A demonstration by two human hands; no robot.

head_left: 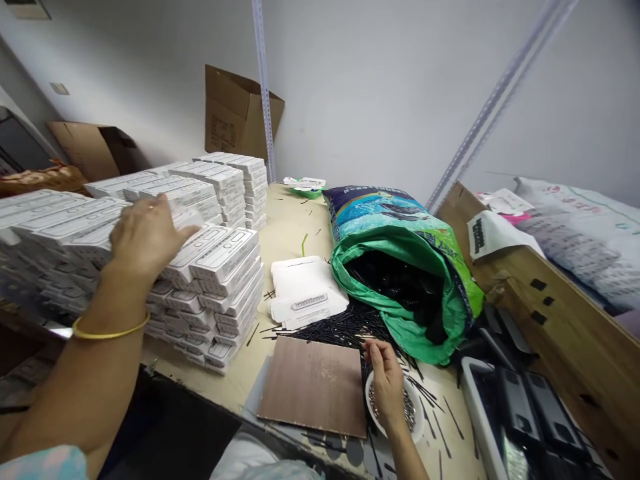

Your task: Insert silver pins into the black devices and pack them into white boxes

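Observation:
My left hand (145,235), with a gold bangle on the wrist, rests on top of the stacked white boxes (210,293) at the left, fingers curled over a box lid. My right hand (386,385) hovers over a small white bowl (416,412) of tiny metal pieces, fingertips pinched near a heap of thin black sticks (345,328). What the fingers pinch is too small to make out. A brown board (314,385) lies just left of that hand.
A green sack (430,293) full of black sticks lies open at the centre right. Flat white box blanks (304,293) sit behind the board. Cardboard cartons (235,113) stand against the wall, a wooden panel (545,313) at the right, and a tray with black parts (530,407) near the corner.

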